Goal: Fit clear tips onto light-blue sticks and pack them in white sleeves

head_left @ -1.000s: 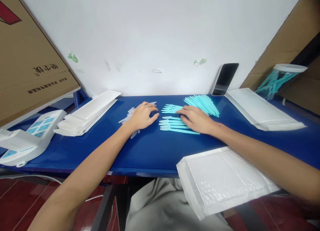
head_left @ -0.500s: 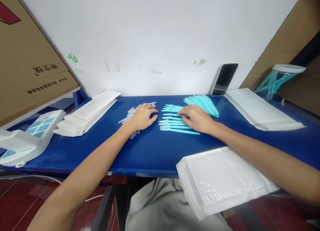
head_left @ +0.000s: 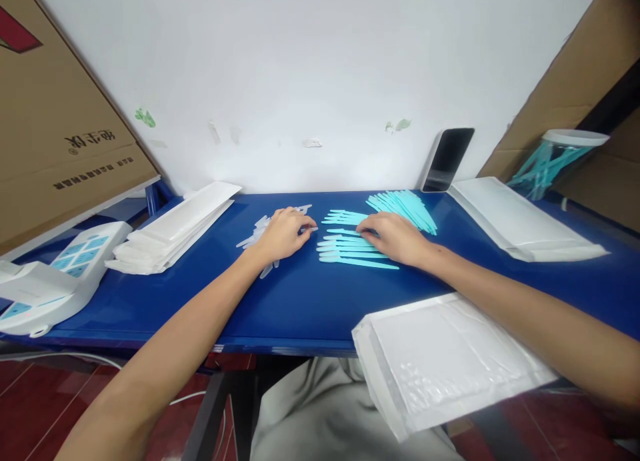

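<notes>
Your left hand (head_left: 285, 236) rests over the blue surface (head_left: 300, 308), fingers bent, with thumb and index finger closed on a small clear piece (head_left: 313, 229) whose end pokes out at 3 o'clock. More clear pieces (head_left: 255, 234) lie around and partly beneath that hand, mostly at 9 o'clock, with a few at 7 o'clock.

Your right hand (head_left: 395, 236) is curled, its thumb and index finger pinched at the near end of 1 turquoise stick (head_left: 341, 231), which points to 9 o'clock. From that hand, a row of turquoise sticks (head_left: 345, 249) lies at 8 o'clock, a smaller group (head_left: 343, 217) at 10 o'clock, and a fanned pile (head_left: 407, 209) at 12 to 1 o'clock.

A phone (head_left: 450, 160) leans on the wall (head_left: 320, 74) at 2 o'clock of your right hand; a padded envelope (head_left: 450, 361) overhangs the surface's edge at 5 o'clock.
</notes>
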{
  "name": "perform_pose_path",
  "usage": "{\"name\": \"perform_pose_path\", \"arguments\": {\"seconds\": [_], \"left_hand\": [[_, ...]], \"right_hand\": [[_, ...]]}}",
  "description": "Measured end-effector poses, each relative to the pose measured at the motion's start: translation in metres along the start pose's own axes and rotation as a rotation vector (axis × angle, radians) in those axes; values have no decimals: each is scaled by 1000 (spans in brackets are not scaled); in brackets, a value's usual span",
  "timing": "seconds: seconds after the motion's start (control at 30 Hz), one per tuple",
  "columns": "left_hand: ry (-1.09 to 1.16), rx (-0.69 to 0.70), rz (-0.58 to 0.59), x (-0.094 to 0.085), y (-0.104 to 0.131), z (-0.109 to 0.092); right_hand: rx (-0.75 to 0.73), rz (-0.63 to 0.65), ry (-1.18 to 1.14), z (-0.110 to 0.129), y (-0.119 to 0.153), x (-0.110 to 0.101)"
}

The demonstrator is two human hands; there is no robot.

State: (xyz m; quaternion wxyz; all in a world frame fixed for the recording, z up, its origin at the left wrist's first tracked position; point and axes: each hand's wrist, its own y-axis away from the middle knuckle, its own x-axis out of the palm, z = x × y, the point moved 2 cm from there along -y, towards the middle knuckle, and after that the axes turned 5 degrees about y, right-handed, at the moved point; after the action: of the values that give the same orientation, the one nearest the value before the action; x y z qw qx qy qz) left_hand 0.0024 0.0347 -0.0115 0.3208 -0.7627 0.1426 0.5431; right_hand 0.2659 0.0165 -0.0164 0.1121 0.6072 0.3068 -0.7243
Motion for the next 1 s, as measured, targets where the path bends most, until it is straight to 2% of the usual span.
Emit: {"name": "perform_pose_path", "arguments": {"seconds": [0.13, 0.3, 0.47, 0.67, 0.77, 0.87, 1.0], "left_hand": [[34, 55, 60, 0, 0, 0], [12, 38, 121, 1, 1, 5], [-4, 56, 106, 2, 2, 7], [-6, 61, 90, 2, 0, 6], [19, 46, 46, 2, 0, 4], [75, 13, -70, 0, 1, 0], [231, -123, -227, -7, 0, -8]], "right_hand": [[-4, 15, -12, 0, 0, 0], [-28, -3, -25, -2, 2, 4], [-48, -36, -33, -1, 4, 7], [-71, -154, -80, 6, 5, -4], [-79, -156, -108, 6, 4, -5], [-65, -148, -137, 4, 3, -4], [-65, -134, -144, 4, 3, -4]]}}
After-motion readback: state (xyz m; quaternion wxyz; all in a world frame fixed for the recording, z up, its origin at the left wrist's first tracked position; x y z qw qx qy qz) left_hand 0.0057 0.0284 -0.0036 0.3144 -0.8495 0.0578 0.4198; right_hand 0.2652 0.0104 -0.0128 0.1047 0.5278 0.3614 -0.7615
